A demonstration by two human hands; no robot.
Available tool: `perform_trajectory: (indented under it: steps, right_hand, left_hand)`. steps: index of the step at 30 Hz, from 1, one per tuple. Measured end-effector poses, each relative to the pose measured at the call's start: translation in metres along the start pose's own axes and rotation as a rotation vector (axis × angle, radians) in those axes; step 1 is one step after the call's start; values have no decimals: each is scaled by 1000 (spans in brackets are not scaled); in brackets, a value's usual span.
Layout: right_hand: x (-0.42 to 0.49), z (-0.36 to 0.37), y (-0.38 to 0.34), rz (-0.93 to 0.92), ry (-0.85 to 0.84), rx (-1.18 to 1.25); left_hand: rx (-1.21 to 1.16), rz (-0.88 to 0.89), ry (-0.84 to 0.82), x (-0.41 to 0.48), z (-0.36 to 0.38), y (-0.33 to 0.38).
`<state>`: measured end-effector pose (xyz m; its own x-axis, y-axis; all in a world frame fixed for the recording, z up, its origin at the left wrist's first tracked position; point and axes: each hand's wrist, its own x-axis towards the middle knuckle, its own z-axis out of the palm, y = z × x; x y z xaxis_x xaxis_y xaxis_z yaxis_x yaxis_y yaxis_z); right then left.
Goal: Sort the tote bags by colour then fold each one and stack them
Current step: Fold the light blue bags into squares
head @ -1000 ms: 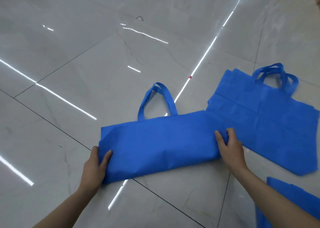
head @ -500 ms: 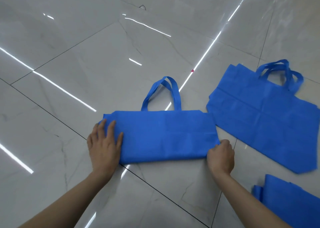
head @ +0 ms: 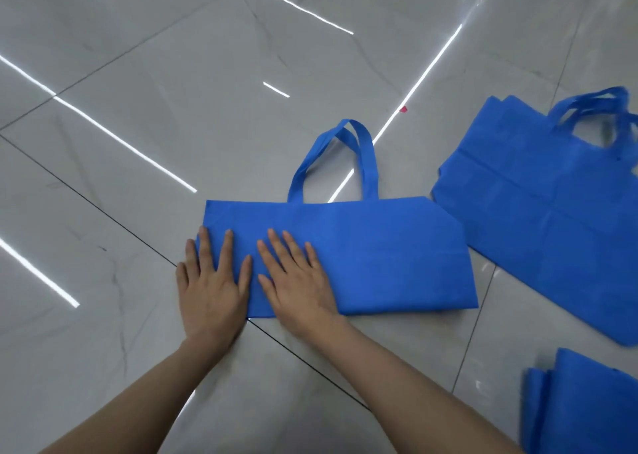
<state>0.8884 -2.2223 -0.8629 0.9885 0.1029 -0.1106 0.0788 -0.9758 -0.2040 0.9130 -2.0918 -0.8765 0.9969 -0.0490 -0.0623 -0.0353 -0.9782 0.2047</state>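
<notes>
Head view showed the folded blue tote bag flat on the floor, handles toward 12 o'clock. The left hand and right hand pressed its 9 o'clock end, fingers straight, gripping nothing. The fabric looked light and limp, best pinched at an edge.

floor: glossy grey veined tiles | pink scrap: sm, on floor, far side
</notes>
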Motion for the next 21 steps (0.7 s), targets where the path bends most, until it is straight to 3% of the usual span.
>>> perform_trajectory:
  steps: [4,9,13,15,17,19,21]
  right_hand:
    - [-9,-4,42,110,-46,-29]
    - [-51,-25,150,458,-19,-100]
    - [-60,-27,156,466,-29,-93]
    - [-59,-24,156,458,-20,-89]
    - [-59,-24,159,453,-1,-95]
    - [-59,-24,159,450,20,-98]
    - [-59,-24,158,454,37,-101]
  left_hand:
    - [-25,-25,-12,-2,0,1]
    - [-24,-8,-44,-4,-5,2]
    - [37,11,16,-2,-5,9]
    - [45,195,106,-5,-7,31]
    - [8,509,115,-12,-6,69]
    - [0,725,-1,-18,-3,111]
    - [-5,747,-111,-13,3,128]
